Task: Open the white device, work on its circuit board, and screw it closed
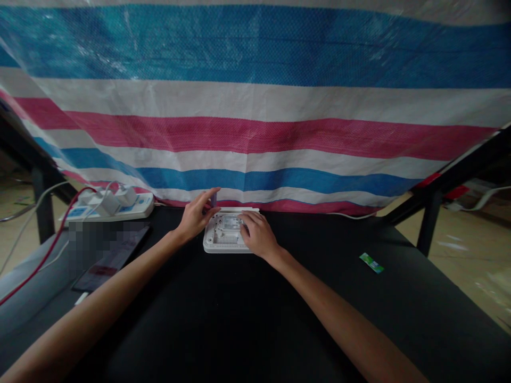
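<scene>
While our right hand (258, 234) presses flat on the white device (225, 236), steadying it, our left hand (195, 215) pinches a small purple piece (214, 199) at its back edge.

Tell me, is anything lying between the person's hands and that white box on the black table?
Nothing visible. The left hand is at the far left corner of the white box, and the right hand rests on its right side. The green packet lies well off to the right.
</scene>
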`<state>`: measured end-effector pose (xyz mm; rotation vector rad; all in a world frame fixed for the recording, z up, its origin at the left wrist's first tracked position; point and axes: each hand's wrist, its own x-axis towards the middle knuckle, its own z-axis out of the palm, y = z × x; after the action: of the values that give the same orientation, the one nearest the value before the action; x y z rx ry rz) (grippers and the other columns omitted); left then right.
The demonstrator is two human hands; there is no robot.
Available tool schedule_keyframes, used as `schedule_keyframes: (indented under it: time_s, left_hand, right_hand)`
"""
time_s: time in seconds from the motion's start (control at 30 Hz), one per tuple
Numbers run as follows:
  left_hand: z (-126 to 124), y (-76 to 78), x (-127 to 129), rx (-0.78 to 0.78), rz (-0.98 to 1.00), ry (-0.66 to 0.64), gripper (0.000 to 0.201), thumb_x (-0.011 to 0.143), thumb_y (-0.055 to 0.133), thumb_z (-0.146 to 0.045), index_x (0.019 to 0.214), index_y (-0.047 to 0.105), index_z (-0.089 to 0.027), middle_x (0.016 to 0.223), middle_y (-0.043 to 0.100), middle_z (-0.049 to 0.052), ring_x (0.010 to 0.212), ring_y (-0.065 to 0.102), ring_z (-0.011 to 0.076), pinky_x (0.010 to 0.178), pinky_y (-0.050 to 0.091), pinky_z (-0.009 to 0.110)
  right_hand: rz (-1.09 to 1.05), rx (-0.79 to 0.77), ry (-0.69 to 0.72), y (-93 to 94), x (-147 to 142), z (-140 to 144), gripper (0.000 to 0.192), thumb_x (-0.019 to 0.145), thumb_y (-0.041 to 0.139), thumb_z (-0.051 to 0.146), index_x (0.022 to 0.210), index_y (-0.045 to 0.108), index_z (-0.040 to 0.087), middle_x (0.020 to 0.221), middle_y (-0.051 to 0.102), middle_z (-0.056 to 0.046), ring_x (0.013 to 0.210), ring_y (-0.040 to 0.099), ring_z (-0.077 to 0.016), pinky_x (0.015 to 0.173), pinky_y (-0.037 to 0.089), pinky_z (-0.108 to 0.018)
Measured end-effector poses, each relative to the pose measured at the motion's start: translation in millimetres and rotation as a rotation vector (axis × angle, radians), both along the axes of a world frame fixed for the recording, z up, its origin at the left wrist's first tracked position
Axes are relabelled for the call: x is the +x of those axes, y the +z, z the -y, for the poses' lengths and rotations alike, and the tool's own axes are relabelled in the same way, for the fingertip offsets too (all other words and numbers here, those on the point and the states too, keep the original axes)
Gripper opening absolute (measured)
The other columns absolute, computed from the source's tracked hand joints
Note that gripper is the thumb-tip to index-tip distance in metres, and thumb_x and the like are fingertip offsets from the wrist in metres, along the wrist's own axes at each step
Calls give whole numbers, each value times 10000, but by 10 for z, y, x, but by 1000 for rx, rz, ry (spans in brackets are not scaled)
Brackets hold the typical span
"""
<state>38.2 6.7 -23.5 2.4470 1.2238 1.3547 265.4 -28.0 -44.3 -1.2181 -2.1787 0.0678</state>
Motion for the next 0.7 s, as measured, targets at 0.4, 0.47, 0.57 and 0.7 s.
schedule_keyframes:
  time_s: [0.4,0.47,0.57,0.7]
  left_hand:
    - [-19,10,-11,-10,42,-8,492,893,621,-235,1366,489,-208,1066,646,65,707,638,110,669,575,243]
    - [-18,1,-6,10,45,-5,492,890,630,-238,1362,493,-208,1061,638,64,718,633,114,668,571,245]
    - [-6,8,2,24,51,-1,483,892,627,-233,1356,496,-211,1032,630,55,708,623,112,657,563,243]
    - [12,49,12,20,69,13,467,890,627,-235,1340,505,-214,955,622,30,676,616,107,648,558,241]
  right_hand:
    - [10,2,11,15,2,6,308,894,507,146,1149,675,110,1221,682,-157,1173,606,-261,1075,431,-444]
    - [10,9,10,15,0,8,305,898,502,150,1146,675,111,1217,683,-155,1170,606,-261,1072,434,-445]
    - [11,12,8,16,-2,8,309,901,495,152,1148,675,101,1212,684,-156,1171,603,-264,1074,431,-444]
    - [16,9,7,15,0,8,316,901,491,151,1157,672,108,1219,682,-150,1176,600,-255,1079,428,-437]
